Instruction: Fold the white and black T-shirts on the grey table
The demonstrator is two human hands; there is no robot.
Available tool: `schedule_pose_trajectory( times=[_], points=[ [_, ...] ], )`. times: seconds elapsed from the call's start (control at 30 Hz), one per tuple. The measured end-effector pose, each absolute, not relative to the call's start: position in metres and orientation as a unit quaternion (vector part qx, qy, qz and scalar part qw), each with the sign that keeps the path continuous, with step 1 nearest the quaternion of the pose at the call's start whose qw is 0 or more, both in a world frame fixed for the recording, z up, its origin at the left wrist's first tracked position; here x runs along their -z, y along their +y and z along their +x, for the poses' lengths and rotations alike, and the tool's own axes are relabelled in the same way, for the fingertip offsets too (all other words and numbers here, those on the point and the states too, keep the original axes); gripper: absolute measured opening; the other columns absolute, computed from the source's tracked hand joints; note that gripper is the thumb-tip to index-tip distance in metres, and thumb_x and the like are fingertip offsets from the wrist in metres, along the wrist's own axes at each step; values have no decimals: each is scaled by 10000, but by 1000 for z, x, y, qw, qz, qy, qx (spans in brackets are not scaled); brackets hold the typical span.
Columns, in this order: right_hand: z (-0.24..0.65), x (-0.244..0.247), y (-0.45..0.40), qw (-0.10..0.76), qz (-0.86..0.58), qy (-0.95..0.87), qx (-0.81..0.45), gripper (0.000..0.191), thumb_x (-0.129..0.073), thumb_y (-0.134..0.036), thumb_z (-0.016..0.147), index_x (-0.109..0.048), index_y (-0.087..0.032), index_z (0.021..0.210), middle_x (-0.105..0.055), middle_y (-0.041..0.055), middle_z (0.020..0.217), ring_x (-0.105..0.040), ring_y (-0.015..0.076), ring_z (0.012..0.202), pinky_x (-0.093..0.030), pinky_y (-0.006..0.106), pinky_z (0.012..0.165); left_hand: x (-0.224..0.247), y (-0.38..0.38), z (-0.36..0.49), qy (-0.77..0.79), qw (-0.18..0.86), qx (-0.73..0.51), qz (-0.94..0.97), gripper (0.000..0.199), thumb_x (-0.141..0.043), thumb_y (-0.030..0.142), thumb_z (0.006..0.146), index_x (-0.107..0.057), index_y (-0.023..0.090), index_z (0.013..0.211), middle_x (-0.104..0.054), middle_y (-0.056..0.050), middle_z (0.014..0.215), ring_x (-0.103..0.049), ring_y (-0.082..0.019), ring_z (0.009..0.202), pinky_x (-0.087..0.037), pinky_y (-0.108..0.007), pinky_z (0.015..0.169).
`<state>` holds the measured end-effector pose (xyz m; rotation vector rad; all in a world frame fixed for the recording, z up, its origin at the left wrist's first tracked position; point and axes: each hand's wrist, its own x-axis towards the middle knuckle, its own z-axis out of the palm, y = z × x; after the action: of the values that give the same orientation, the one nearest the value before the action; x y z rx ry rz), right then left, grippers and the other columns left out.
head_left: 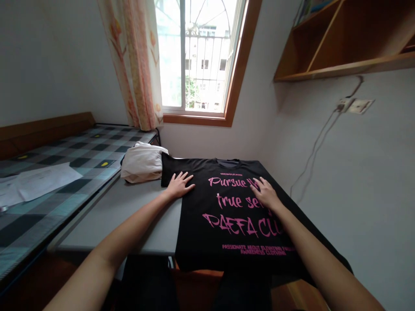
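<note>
A black T-shirt (197, 216) with pink lettering lies spread face up on a light table (142, 216), its collar toward the window and its hem hanging over the front edge. My left hand (179, 185) rests on the shirt near the sleeve at the left, fingers spread. On the upper right of the print lies my right hand (265, 193), its fingers apart and covering some letters. Neither hand grips the cloth.
Folded white cloth (142, 162) sits at the table's back left corner. Left of the table is a bed with a checkered cover (74, 149) and papers (45, 181). A wall with a cable (313, 151) stands on the right, below a wooden shelf (340, 65).
</note>
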<state>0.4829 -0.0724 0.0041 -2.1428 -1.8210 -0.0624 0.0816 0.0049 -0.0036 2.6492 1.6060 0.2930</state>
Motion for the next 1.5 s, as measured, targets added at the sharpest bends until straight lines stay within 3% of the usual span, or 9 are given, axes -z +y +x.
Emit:
schedule_pose_trajectory(
  times=[0.23,0.53,0.73,0.9,1.07,1.2,1.3,1.4,1.5],
  points=[
    [470,10,-58,57,-819,-571,-30,753,-174,-698,908,-293,-287,1528,-253,93,1589,-188,319,1459,-139,525,1167,10,6,71,546,-4,-115,830,681,-238,648,943,-389,259,1481,-332,-43,1555,-243,-288,1453,-138,-507,1186],
    [474,14,-58,42,-819,-571,-17,726,-166,-666,922,-291,-288,1528,-266,88,1586,-219,316,1451,-170,527,1158,7,3,67,536,-15,-200,820,536,-380,542,953,-582,212,1323,-445,-89,1487,-266,-310,1440,-214,-498,1174],
    [472,12,-58,43,-821,-569,-22,722,-164,-658,925,-303,-281,1525,-262,87,1588,-215,310,1452,-173,515,1158,-40,5,39,525,-156,-292,784,318,-483,300,911,-649,224,1171,-472,-80,1442,-250,-279,1444,-144,-511,1197],
    [472,12,-58,47,-821,-568,-16,702,-184,-642,930,-321,-283,1518,-272,96,1583,-232,311,1446,-185,521,1152,-89,34,-21,631,-210,-246,705,475,-515,278,879,-522,168,1340,-433,-167,1460,-264,-356,1416,-156,-613,1141],
    [475,16,-56,60,-819,-571,-14,707,-210,-649,921,-333,-283,1513,-284,91,1578,-239,315,1444,-191,531,1148,-112,45,-72,688,-144,-162,692,710,-589,619,782,-509,173,1329,-518,-198,1348,-472,-372,1215,-331,-548,1042],
    [476,18,-55,67,-818,-570,-16,703,-235,-645,917,-351,-277,1506,-291,93,1575,-242,320,1442,-192,544,1144,-104,32,-75,675,-170,-98,711,928,-660,693,640,-447,158,1368,-358,-217,1478,-311,-419,1340,-245,-586,1075],
    [477,18,-55,74,-818,-570,-18,699,-240,-642,917,-362,-276,1501,-296,94,1573,-242,321,1441,-192,543,1144,-99,20,-68,651,-192,-87,729,762,-646,605,699,-500,170,1308,-368,-204,1472,-272,-408,1370,-187,-584,1100],
    [477,18,-55,80,-817,-571,-17,699,-238,-643,916,-378,-274,1493,-310,94,1566,-248,321,1437,-195,549,1140,-103,13,-64,649,-172,-113,733,405,-523,450,842,-584,197,1151,-529,-173,1326,-483,-350,1217,-319,-505,1034],
    [476,17,-56,79,-817,-571,-15,691,-248,-631,917,-387,-269,1489,-318,97,1562,-247,315,1438,-198,545,1140,-117,13,-67,684,-127,-173,697,249,-471,365,877,-581,212,1041,-646,-123,1084,-618,-301,975,-440,-394,834]
  ],
)
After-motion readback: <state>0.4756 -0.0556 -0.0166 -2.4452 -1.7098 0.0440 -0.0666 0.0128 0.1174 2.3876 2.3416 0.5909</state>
